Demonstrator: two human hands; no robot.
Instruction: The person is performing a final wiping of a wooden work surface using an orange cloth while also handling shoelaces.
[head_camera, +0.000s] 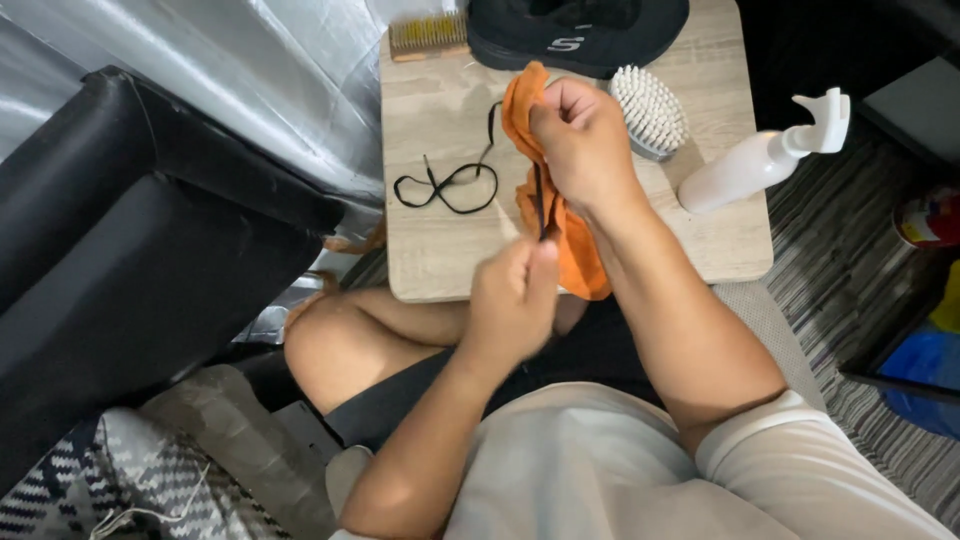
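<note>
My right hand (583, 140) is closed around an orange cloth (570, 235) that hangs down over the small wooden table (440, 250). A black shoelace (447, 185) runs through the cloth, and its far part lies looped on the table to the left. My left hand (512, 300) pinches the near end of the lace just below the cloth. A black shoe (575, 35) sits at the table's far edge, above both hands.
A white bristle brush (650, 110) lies right of my right hand. A white spray bottle (765, 160) lies on the table's right side. A wire brush (428, 37) rests at the far left corner. A black couch (120, 240) stands left.
</note>
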